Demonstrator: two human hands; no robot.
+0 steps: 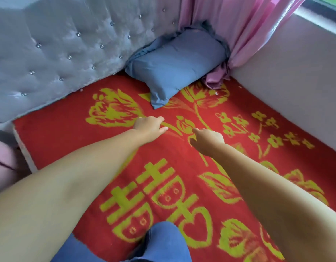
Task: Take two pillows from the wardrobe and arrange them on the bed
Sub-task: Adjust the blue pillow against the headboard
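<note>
One blue-grey pillow (174, 67) lies at the head of the bed, leaning against the tufted grey headboard (55, 50) in the far right corner beside the pink curtain. The bed is covered by a red blanket (68, 137) with yellow flowers and characters. Both my arms reach forward over the blanket. My left hand (150, 126) and my right hand (207, 140) hover short of the pillow, fingers loosely curled and holding nothing. No second pillow is in view.
A pink curtain (239, 29) hangs in the corner, its end bunched on the bed. A pale wall (295, 82) under a window sill borders the bed's right side. My knee in blue jeans (163, 241) rests on the blanket's near part.
</note>
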